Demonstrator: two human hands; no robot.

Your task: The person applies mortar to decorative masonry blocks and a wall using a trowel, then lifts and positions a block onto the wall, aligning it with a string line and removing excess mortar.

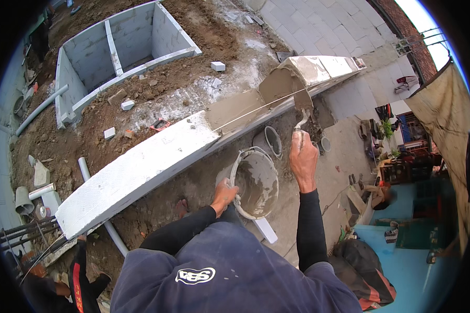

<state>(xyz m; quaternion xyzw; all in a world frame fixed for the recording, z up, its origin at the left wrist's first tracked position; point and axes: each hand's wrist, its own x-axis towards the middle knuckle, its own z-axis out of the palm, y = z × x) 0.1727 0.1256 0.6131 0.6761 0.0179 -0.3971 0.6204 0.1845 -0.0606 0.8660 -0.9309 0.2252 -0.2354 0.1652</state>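
Note:
My right hand (304,159) is closed round the handle of a trowel (302,100), whose mortar-smeared blade stands against the end of a raised block (318,70) on the wall. With my left hand (225,193) I grip the rim of a bucket (265,169) coated inside with grey mortar. The low wall of white blocks (141,169) runs diagonally in front of me. A bed of wet mortar (236,110) covers its top before the raised block. Along that bed stretches a thin string (253,110).
A second bucket (269,142) stands between the wall and mine. Beyond the wall is a block-lined pit (83,101) in loose soil. A grey pipe (115,237) passes under the wall. At lower left, a co-worker's dark sleeve (79,266) reaches to the wall's end. Sandals lie at right.

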